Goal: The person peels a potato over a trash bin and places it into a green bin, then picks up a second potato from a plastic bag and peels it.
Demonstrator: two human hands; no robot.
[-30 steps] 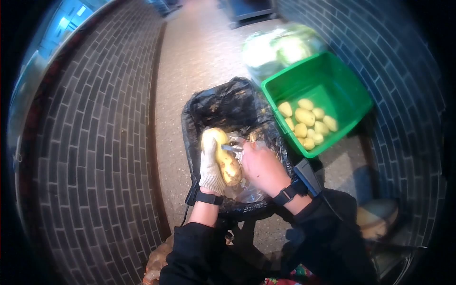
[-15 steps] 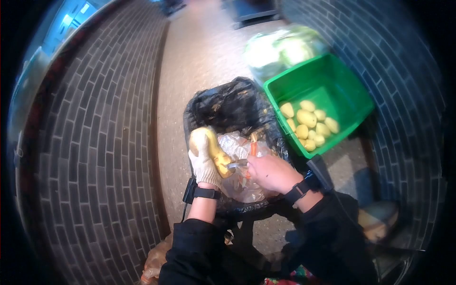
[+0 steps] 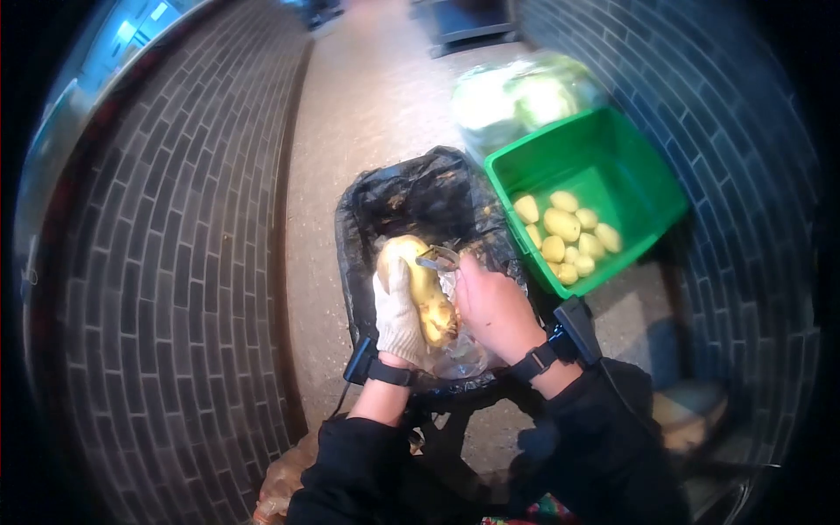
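My left hand (image 3: 399,311), in a pale knit glove, is closed around a long, knobbly yellow potato (image 3: 429,293) with brown patches at its lower end. In my right hand (image 3: 493,302), bare, is a peeler (image 3: 439,258); its metal head is at the potato's upper right side. My right fingers wrap its handle and mostly hide it. Both hands are over a bin lined with a black bag (image 3: 429,179). Beneath the potato, part of a clear crumpled plastic bag (image 3: 461,359) shows inside the bin.
Right of the bin stands a green crate (image 3: 630,166) holding several peeled potatoes (image 3: 562,225). Behind it is a clear bag of pale green vegetables (image 3: 525,92). Tiled walls (image 3: 192,219) run along both sides. Another plastic bag (image 3: 284,481) is at the lower left.
The peeler has moved up from the potato's lower end to its upper right side. My left hand and the potato have shifted slightly right.
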